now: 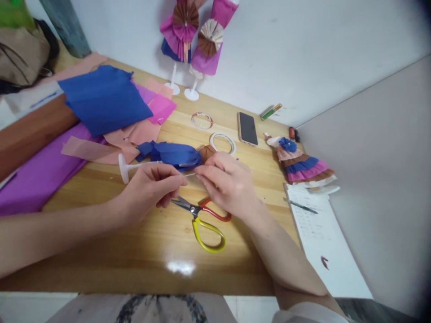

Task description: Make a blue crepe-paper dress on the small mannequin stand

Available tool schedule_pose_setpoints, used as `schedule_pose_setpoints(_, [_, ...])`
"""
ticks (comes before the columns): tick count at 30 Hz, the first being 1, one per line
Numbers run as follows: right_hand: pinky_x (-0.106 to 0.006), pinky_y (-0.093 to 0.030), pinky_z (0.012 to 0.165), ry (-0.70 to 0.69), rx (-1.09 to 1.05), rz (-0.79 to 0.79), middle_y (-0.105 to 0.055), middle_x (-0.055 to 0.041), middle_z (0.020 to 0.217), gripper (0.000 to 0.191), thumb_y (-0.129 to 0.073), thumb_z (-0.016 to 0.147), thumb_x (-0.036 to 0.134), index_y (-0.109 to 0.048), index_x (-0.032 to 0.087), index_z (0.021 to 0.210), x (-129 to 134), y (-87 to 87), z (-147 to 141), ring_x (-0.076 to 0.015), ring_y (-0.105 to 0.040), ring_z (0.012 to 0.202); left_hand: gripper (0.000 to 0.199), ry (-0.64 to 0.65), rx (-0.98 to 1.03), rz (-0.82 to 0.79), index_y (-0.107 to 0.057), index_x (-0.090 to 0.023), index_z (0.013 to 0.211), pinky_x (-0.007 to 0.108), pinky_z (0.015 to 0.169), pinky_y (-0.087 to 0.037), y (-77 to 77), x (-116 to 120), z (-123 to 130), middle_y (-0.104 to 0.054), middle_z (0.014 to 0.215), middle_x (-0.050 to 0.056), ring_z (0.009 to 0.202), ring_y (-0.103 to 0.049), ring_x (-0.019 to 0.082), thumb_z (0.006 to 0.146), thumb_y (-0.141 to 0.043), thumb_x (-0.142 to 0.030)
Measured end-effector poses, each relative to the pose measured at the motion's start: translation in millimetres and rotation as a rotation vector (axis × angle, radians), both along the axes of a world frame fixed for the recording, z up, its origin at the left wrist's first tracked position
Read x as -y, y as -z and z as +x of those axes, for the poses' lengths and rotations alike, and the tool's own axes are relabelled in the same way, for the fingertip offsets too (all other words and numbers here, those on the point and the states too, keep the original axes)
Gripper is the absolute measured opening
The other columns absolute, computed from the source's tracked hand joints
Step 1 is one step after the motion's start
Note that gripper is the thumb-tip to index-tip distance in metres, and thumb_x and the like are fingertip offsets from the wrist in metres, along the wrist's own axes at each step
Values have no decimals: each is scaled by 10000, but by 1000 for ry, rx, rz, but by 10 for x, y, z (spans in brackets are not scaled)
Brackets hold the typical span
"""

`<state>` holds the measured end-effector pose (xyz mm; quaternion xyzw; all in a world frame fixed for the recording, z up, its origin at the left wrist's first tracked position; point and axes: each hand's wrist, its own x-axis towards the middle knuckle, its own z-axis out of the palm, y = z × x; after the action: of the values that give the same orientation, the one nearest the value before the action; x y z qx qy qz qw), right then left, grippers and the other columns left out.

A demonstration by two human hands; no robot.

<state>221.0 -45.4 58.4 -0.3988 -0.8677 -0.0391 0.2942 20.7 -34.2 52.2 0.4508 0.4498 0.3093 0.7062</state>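
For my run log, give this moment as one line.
left hand: pinching; right hand: pinching; thin white strip: between hands; blue paper bundle: beyond hands; scissors: on table

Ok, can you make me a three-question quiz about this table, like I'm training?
1. True or false: both hands lie flat and open.
2. Which is nearest the right hand: A phone, B scissors, C pen?
3. How many white stands are upright at the back?

Key:
1. False; the left hand and the right pinch a thin pale strip.
2. B.
3. Two.
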Motion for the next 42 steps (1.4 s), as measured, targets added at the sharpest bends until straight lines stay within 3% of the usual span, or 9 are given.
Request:
schedule_pose_setpoints(9, [-277, -450, 600, -8, 32, 63, -631, -68, 781, 167, -548, 955, 173, -696, 172, 876, -75, 68, 59, -165, -567, 707, 201, -17, 72, -22, -656, -161, 595, 153, 363, -298, 22, -7, -19, -538, 467, -34, 383, -411, 47, 731, -712, -298])
schedule_pose_setpoints(19, [-295, -512, 649, 20, -120, -90, -634, -58, 814, 153, -568, 952, 205, -695, 191, 868, -100, 86, 85, -170, -605, 737, 200, -49, 72, -53, -645, -159, 589, 153, 360, -302, -4, -10, -2, -558, 500, -27, 381, -430, 44, 717, -716, -296])
schedule_pose_setpoints(27, [-284, -447, 635, 14, -162, -239, -602, -25, 731, 158, -632, 923, 226, -635, 194, 769, -146, 43, 194, -163, -578, 704, 218, -4, 78, -93, -675, -152, 622, 147, 334, -287, 32, -1, 11, -575, 515, -21, 360, -438, 42, 704, -753, -338])
schedule_pose_setpoints(31, [-293, -437, 637, 20, -139, -238, -603, -37, 746, 184, -595, 945, 248, -633, 198, 772, -163, 19, 236, -170, -570, 702, 208, 33, 109, -149, -712, -162, 696, 153, 324, -282, 22, -4, -3, -589, 531, -20, 365, -462, 55, 691, -768, -362])
schedule_pose_setpoints(37, [-310, -435, 628, 58, -124, -240, -599, -38, 748, 174, -609, 933, 256, -645, 210, 769, -230, 62, 302, -180, -566, 694, 293, 74, 65, -153, -633, -150, 589, 152, 336, -295, 58, 26, 7, -577, 539, -11, 371, -455, 47, 726, -754, -379])
schedule_pose_setpoints(42, [-323, -427, 623, 149, -179, -207, -599, -33, 730, 179, -622, 910, 212, -651, 222, 734, -276, 71, 361, -176, -544, 671, 186, 21, 62, -177, -700, -139, 739, 144, 329, -295, 69, 33, 24, -581, 528, -28, 360, -451, 46, 703, -768, -309])
